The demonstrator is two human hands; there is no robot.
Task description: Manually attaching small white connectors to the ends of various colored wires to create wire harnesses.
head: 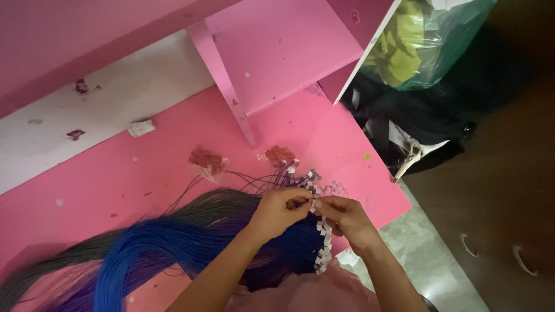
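Both hands meet over the near edge of the pink table (pixel 144 167). The left hand (pixel 276 212) is closed, fingers pinched on a small white connector (pixel 313 203) at a wire end; the right hand (pixel 347 218) is closed too, pinching the same piece from the other side. Just below the right hand a row of white connectors (pixel 322 245) hangs in a line. The thick bundle of blue, purple and green wires (pixel 173 242) lies left of the left forearm, running off the bottom-left edge.

Risks, as judged from here:
- Connector is tiny and held only by fingertips; a slip likely drops it off the table edge onto the floor (pixel 416 254) right of the right hand.
- Loose thin wires (pixel 254 180) fan out beyond the knuckles; a tug could snag them and drag the two small packets of red parts (pixel 208 162) lying further out.
- The row of finished ends sits at the table edge; it could slide off if the bundle shifts.

Hard to see:
- Contact point is hidden between the fingertips; cannot tell whether a wire is seated in the connector.
- Which wire colour is in hand: unclear.
- Bundle's far end is cut off by the frame.
- Dark bags (pixel 416 121) far right of the hands are in shadow, contents unreadable.
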